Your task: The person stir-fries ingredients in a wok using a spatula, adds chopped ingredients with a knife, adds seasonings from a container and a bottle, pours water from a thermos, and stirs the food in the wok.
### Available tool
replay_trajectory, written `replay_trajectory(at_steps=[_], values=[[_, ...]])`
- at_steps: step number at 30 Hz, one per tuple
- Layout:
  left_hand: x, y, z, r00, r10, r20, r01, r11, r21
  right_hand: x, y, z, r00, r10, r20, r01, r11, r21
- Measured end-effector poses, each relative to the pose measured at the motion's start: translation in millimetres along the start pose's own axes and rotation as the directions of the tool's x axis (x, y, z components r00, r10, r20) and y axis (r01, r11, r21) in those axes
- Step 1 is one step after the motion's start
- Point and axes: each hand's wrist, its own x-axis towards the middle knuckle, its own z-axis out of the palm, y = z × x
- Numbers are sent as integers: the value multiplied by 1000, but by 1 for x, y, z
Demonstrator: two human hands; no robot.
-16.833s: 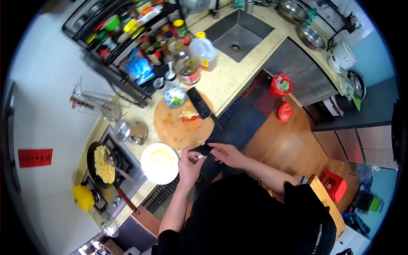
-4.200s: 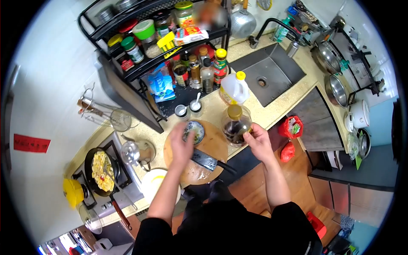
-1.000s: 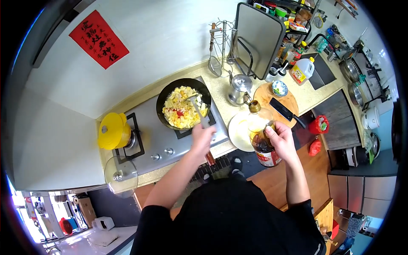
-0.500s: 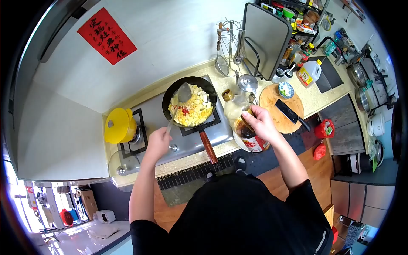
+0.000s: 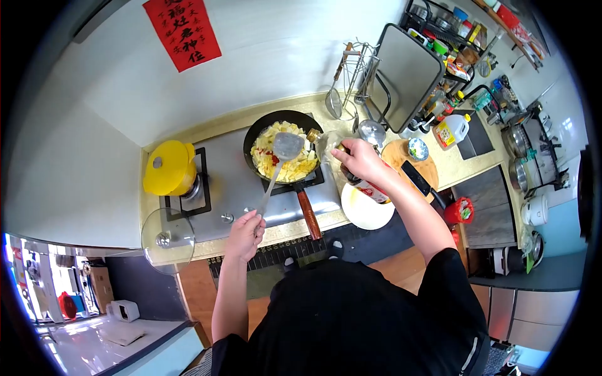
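My left hand (image 5: 246, 235) is closed round the handle of a spatula (image 5: 288, 146), whose broad blade is over the pan. Yellow and white chopped food (image 5: 268, 135) with a few red bits fills the dark frying pan (image 5: 280, 118). My right hand (image 5: 359, 159) grips a large clear bottle (image 5: 327, 145) of dark liquid with a red and white label. The bottle is tilted, its mouth at the pan's right rim; I cannot tell whether liquid is flowing. The pan sits on the stove (image 5: 235, 182), its wooden handle pointing toward me.
A yellow pot (image 5: 172, 168) stands on the left burner, with a glass lid (image 5: 179, 250) at the counter edge. Right of the stove are a white plate (image 5: 367, 210), a round cutting board (image 5: 396, 153), a small bowl (image 5: 417, 149), a knife (image 5: 416, 178) and an oil jug (image 5: 453, 130).
My right hand has tipped the bottle from near upright, bringing its mouth left to the pan rim. The spatula blade has moved right over the food. The white plate is more exposed.
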Motion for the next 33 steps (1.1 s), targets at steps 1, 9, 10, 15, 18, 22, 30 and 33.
replay_trajectory(at_steps=[1,9,10,15,18,22,30,33], values=[[-3,0,3,1000,0,-2,0,1000,2,3,-4,1,1000,-5,6,5,999,-44],[-13,-1,4,1000,14,-1,-13,999,45,15,-20,19,997,33,71,-18,980,-199],[-13,0,4,1000,20,4,-20,999,47,15,-25,20,997,30,77,-11,973,-232],[-16,0,3,999,31,20,-32,998,49,21,-26,33,995,18,102,18,940,-340],[-16,0,2,999,28,32,-30,999,44,22,-31,36,995,28,100,12,928,-373],[-16,0,3,999,33,13,-33,999,37,23,-33,41,994,30,106,16,912,-411],[-13,-5,0,1000,20,21,-21,1000,16,25,-38,47,992,37,121,20,897,-442],[-13,-4,1,1000,11,18,-12,1000,10,27,-38,53,992,42,122,18,890,-455]])
